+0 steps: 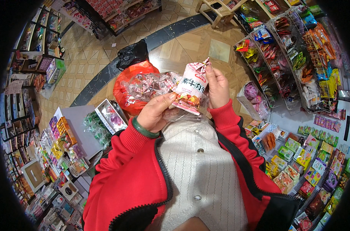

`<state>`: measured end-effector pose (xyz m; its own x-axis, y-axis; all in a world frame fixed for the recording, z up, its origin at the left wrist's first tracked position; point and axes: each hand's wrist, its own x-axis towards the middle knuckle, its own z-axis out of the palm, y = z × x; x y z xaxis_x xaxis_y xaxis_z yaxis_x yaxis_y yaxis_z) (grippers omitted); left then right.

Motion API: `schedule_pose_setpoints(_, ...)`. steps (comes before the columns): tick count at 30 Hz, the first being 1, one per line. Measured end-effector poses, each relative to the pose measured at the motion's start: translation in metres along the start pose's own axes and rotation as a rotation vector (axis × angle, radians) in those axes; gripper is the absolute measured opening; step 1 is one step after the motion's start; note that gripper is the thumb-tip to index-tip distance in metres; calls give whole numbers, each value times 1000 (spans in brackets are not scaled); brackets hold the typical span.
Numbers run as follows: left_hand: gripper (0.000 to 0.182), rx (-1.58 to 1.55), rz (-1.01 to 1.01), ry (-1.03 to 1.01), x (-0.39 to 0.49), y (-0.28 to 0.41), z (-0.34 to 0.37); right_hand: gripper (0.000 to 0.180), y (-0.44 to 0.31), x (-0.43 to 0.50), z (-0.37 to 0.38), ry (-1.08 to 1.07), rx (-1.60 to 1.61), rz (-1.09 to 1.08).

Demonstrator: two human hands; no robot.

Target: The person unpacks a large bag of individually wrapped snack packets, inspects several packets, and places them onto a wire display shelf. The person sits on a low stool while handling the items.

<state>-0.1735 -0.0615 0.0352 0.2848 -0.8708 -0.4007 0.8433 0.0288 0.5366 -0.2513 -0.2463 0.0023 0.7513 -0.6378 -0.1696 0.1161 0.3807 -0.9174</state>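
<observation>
A pink and white printed snack packet (192, 86) is held up between both of my hands. My left hand (156, 111), with a green bangle at the wrist, pinches its lower left edge between thumb and fingers. At the packet's upper right, my right hand (217, 85) grips the crumpled top corner. Behind and to the left of the packet lies a clear plastic bag (152, 85) full of small pink wrapped pieces, partly covered by the packet and my left hand. That bag rests against a red plastic bag (121, 89). A black plastic bag (133, 54) adjoins the red one.
Wire racks (287, 101) of packaged snacks stand at the right, above rows of colourful packets (302, 156). A white box (110, 115) and green-wrapped items (95, 125) are at the left, near more stocked shelves. A wooden stool (218, 11) bears a phone at the top.
</observation>
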Motion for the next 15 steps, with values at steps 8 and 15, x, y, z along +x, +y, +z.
schedule_pose_setpoints(8,27,-37,0,-67,-2,2,0,27,-14,-7,6,-3,-105,-81)
schedule_pose_setpoints(15,24,3,49,23,-7,-2,7,23,-32,-20,12,11,-134,-98)
